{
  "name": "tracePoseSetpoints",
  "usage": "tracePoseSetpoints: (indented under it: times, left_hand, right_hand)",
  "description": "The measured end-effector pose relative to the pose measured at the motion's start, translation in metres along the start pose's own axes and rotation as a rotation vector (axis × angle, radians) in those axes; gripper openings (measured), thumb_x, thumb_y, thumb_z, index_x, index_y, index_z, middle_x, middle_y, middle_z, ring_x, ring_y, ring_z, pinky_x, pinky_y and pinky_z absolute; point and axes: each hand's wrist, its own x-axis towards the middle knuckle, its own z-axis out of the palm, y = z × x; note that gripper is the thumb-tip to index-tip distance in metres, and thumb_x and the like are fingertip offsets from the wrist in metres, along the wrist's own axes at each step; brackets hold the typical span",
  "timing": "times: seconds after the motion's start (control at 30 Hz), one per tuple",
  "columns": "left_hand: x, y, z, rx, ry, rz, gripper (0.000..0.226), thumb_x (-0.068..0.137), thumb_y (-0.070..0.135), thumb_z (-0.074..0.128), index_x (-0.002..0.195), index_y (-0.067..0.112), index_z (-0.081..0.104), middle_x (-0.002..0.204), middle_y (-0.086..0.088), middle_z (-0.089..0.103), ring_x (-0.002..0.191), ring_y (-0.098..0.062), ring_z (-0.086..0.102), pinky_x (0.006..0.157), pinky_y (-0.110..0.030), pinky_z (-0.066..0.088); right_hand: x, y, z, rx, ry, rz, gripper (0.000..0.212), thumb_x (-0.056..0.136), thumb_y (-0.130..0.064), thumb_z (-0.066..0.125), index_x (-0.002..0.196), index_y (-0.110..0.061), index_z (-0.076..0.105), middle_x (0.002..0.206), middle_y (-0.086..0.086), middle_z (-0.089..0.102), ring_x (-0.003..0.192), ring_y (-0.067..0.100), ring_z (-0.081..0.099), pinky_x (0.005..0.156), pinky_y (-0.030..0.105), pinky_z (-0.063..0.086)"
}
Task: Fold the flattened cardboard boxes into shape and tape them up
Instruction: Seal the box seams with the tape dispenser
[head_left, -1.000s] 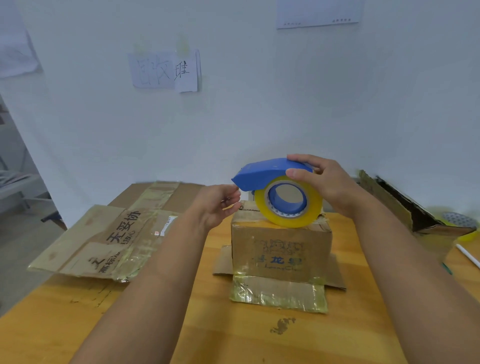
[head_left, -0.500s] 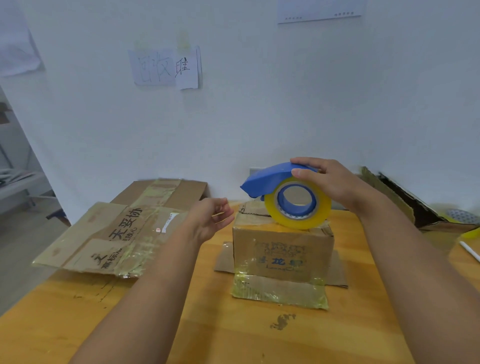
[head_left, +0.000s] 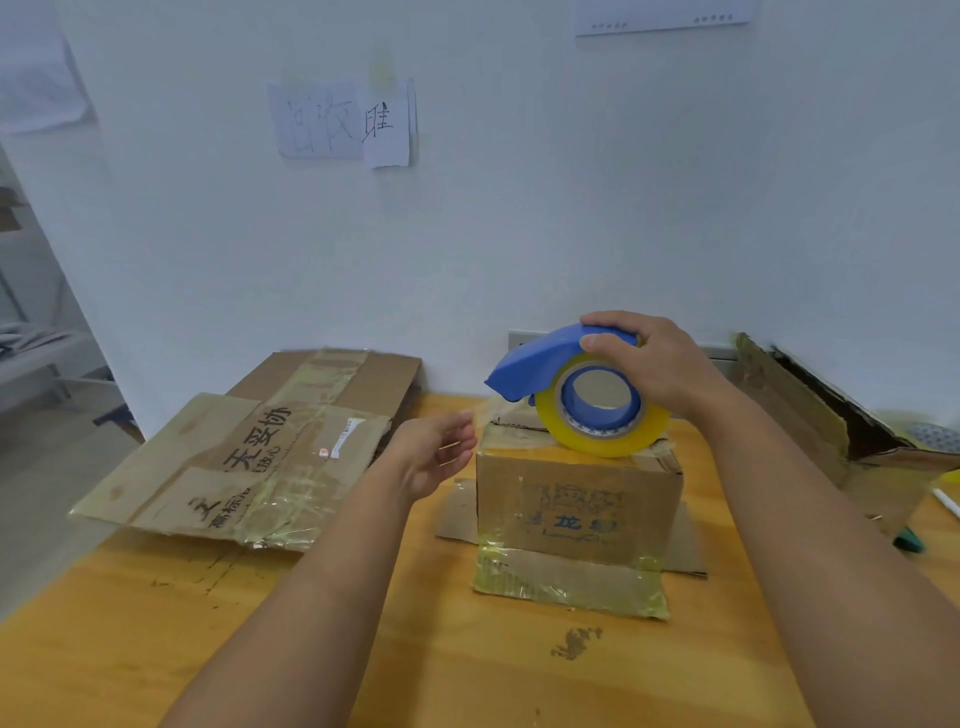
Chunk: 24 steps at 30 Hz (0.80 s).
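Box (head_left: 579, 506) w/ tape dispenser (head_left: 582, 395) atop, in right hand (head_left: 657, 364)

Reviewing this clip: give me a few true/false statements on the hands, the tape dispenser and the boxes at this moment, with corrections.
1. The right hand grips the blue tape dispenser. True.
2. The dispenser rests on the wooden table. False: it sits atop the small cardboard box.
3. The left hand holds the dispenser too. False: it is open, left of the box.
4. Flattened cardboard lies at the table's left. True.
5. The small box lies flat. False: it stands folded.
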Motion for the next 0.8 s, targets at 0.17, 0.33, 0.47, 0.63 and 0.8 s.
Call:
tracePoseSetpoints:
  times: [0.17, 0.33, 0.47, 0.63, 0.8]
  left_hand:
    - [0.005, -0.006, 0.004, -0.014, -0.062, -0.032, 0.016, 0.088, 0.02, 0.074, 0.1, 0.008, 0.073, 0.071, 0.0, 0.071, 0.073, -0.015, 0.064, 0.064, -0.025, 0.056]
    - [0.006, -0.007, 0.003, -0.053, -0.081, -0.064, 0.014, 0.09, 0.016, 0.071, 0.101, 0.007, 0.072, 0.069, -0.002, 0.07, 0.073, -0.015, 0.064, 0.07, -0.026, 0.056]
    - [0.007, -0.01, 0.001, -0.122, -0.106, -0.107, 0.012, 0.091, 0.014, 0.07, 0.1, 0.007, 0.071, 0.074, -0.004, 0.07, 0.077, -0.016, 0.065, 0.079, -0.027, 0.056]
    - [0.009, -0.012, -0.004, -0.104, -0.196, -0.184, 0.018, 0.093, 0.018, 0.067, 0.106, 0.006, 0.07, 0.079, -0.004, 0.066, 0.069, -0.012, 0.061, 0.058, -0.02, 0.055]
    - [0.007, -0.011, -0.002, 0.08, -0.236, -0.205, 0.021, 0.096, 0.029, 0.064, 0.093, 0.008, 0.068, 0.06, 0.001, 0.053, 0.05, -0.006, 0.046, 0.044, -0.017, 0.044]
  right_hand:
    - [-0.006, 0.008, -0.001, 0.02, 0.045, 0.018, 0.026, 0.096, -0.045, 0.061, 0.122, -0.041, 0.065, 0.122, -0.013, 0.062, 0.11, 0.014, 0.059, 0.092, 0.029, 0.048]
    - [-0.005, 0.005, 0.002, 0.003, 0.04, 0.016, 0.027, 0.096, -0.046, 0.061, 0.122, -0.042, 0.065, 0.123, -0.013, 0.062, 0.111, 0.014, 0.059, 0.094, 0.03, 0.048]
    - [-0.004, 0.001, 0.005, -0.021, 0.032, 0.013, 0.025, 0.095, -0.046, 0.061, 0.12, -0.044, 0.064, 0.12, -0.014, 0.062, 0.108, 0.013, 0.058, 0.094, 0.032, 0.049]
    - [-0.003, -0.002, 0.008, -0.045, 0.013, 0.004, 0.025, 0.095, -0.045, 0.062, 0.12, -0.044, 0.065, 0.118, -0.015, 0.062, 0.103, 0.008, 0.058, 0.084, 0.024, 0.044]
    - [-0.003, -0.001, 0.009, -0.051, 0.021, 0.015, 0.019, 0.095, -0.046, 0.061, 0.114, -0.049, 0.062, 0.113, -0.019, 0.061, 0.1, 0.006, 0.058, 0.084, 0.023, 0.044]
